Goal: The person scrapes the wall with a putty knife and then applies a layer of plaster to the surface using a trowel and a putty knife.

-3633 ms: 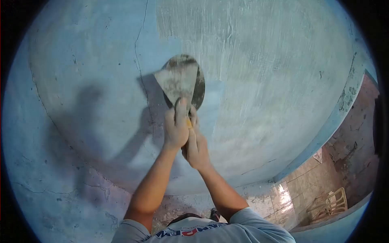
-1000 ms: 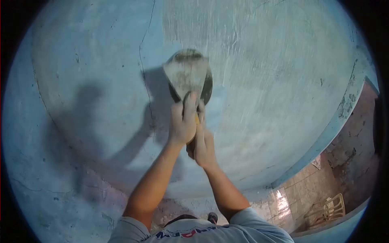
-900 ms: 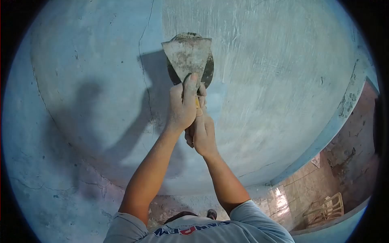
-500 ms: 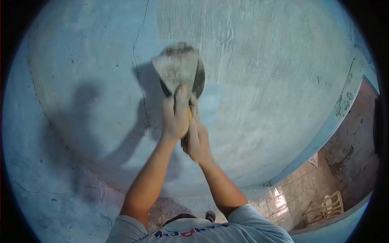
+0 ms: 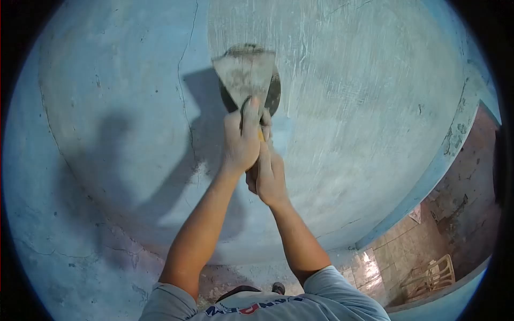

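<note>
A wide putty knife [image 5: 244, 75], its flared blade smeared with grey, points up against the wall in the middle of the view. Behind the blade shows a dark, rounded plate [image 5: 273, 92], partly covered by it. My left hand [image 5: 242, 142] is closed around the knife just below the blade, thumb laid up along its face. Right below, my right hand [image 5: 271, 176] wraps the lower handle, and a bit of yellow handle [image 5: 261, 134] shows between the two hands. Most of the handle is hidden by my fingers.
The blue wall [image 5: 128, 64] has a long crack [image 5: 183, 96] left of the blade. A paler, streaked coat [image 5: 364, 96] covers its right part. Lower right, beyond the wall's edge, are a tiled floor [image 5: 393, 249] and a light plastic chair [image 5: 436, 275].
Both hands and the putty knife have moved a little up and to the right along the wall, keeping the same grip.
</note>
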Demonstrator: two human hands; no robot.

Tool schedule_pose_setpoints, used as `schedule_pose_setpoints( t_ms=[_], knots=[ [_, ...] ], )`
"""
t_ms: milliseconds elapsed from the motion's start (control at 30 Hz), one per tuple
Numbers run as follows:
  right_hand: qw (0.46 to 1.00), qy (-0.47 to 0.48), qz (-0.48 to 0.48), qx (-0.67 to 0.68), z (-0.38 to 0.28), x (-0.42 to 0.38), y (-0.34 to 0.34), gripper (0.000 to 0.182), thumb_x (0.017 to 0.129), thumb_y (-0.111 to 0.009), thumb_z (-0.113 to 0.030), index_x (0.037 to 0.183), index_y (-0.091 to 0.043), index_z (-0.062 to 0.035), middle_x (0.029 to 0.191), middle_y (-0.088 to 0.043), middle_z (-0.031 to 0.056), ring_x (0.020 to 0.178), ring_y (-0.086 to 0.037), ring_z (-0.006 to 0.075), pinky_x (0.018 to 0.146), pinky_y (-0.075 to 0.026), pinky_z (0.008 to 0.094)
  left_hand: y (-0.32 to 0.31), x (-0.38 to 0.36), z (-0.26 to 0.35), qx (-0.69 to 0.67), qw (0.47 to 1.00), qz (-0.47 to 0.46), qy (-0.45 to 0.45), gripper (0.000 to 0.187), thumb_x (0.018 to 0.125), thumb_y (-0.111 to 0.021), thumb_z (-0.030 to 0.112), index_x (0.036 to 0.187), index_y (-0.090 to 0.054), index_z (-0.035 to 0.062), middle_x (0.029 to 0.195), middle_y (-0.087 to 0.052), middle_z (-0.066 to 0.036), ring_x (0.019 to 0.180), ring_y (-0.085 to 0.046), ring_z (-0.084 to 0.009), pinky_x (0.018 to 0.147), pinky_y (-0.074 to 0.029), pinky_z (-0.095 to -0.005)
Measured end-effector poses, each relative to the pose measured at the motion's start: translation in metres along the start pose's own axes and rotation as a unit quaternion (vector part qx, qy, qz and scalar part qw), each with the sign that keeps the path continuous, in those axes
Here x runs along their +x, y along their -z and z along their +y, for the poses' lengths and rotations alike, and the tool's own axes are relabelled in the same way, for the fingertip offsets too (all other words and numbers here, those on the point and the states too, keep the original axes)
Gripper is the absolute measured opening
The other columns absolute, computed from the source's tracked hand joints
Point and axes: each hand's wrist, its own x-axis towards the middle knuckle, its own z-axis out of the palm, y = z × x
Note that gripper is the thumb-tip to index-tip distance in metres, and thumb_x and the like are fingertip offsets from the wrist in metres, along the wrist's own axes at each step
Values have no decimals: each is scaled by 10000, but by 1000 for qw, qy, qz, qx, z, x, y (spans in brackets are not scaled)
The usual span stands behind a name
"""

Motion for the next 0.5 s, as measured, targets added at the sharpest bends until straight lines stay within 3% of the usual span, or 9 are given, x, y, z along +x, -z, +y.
schedule_pose_setpoints(
  t_ms=[233, 433, 500],
  knots=[
    [999, 24, 42, -21, 44, -51, -6, 552, 1166, -289, -429, 1365, -544, 18, 589, -488, -13, 395, -388, 55, 368, -327, 247, 0, -69, -31, 8, 998, 44, 46, 532, 1141, -415, 375, 788, -576, 11, 646, -562, -30, 590, -534, -111, 557, -425, -293],
    [1000, -7, -24, -6, -12, 1, 8, 567, 1167, -279, -426, 1361, -549, 33, 620, -517, -12, 415, -415, 57, 379, -348, 244, -8, 1, 8, 6, 1000, 8, 9, 556, 1139, -426, 402, 764, -565, 18, 630, -542, -23, 596, -523, -118, 584, -435, -299],
    [1000, -20, -17, -7, -4, -6, 9, 549, 1167, -282, -410, 1340, -559, 31, 623, -518, -13, 423, -423, 58, 390, -352, 239, -9, -8, 1, -12, 999, 31, 16, 554, 1140, -425, 390, 752, -560, 19, 629, -547, -25, 590, -524, -119, 582, -437, -300]
  ],
)
